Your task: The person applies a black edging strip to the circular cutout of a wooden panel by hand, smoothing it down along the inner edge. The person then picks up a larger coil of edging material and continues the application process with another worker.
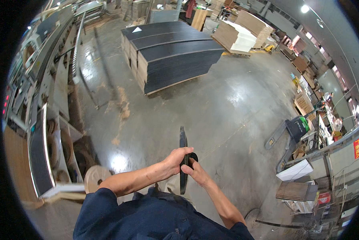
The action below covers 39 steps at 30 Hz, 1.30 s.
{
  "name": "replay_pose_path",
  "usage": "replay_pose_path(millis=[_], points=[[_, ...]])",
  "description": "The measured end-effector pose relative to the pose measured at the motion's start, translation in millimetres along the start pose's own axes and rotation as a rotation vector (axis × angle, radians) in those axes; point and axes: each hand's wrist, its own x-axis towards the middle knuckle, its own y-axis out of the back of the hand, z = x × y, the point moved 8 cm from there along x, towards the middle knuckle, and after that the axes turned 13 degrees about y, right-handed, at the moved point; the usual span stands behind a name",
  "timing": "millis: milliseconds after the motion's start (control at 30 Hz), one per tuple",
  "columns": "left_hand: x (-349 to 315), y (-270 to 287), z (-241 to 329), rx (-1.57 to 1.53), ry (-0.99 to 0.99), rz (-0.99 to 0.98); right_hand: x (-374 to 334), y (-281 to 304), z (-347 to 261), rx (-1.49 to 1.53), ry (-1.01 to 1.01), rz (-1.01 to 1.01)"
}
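One black stack (179, 74) stands beyond both hands (174, 161) (197, 173).

black piece (182, 138): matt | floor (223, 108): smooth, glossy | shirt (147, 218): cloth | stacked panels (175, 70): smooth

The held object (182, 138) is coloured black, the shirt (147, 220) navy. The board stack (183, 66) is faced in black and edged in tan. The grey floor (227, 132) is streaked with sandy brown. The red sign (358, 147) is lettered in yellow.
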Motion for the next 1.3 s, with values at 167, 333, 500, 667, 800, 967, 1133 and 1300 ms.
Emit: replay_pose_path(millis=[167, 333, 500, 667, 800, 967, 1133, 1300], points=[[93.1, -30.4, 116.2, 0.053, -0.026, -0.059, 117.0, 86.3, -11.5, -0.005, -0.003, -0.012], [162.6, -37.5, 241.1, -0.029, -0.043, 0.081, 245.9, 152.7, -28.7, 0.021, 0.015, -0.066], [197.5, -75.8, 374.1, -0.083, -0.121, 0.109, 380.1, 226.0, -34.8, 0.072, 0.031, -0.162], [254.4, -78.8, 487.3, -0.122, -0.192, 0.144, 492.3, 278.8, -68.4, 0.076, 0.027, -0.176], [294.5, -110.9, 570.1, -0.093, -0.147, 0.174, 565.8, 338.5, -80.8, 0.034, -0.037, -0.188], [364.4, -155.1, 676.9, -0.139, -0.116, -0.02, 667.8, 422.6, -103.5, -0.065, 0.004, -0.095], [430.0, -190.9, 784.2, -0.141, -0.148, -0.056, 759.8, 493.9, -136.6, -0.045, 0.001, -0.026], [483.6, -223.2, 908.5, -0.178, -0.241, -0.23, 877.2, 561.5, -166.2, -0.205, 0.126, -0.061]])
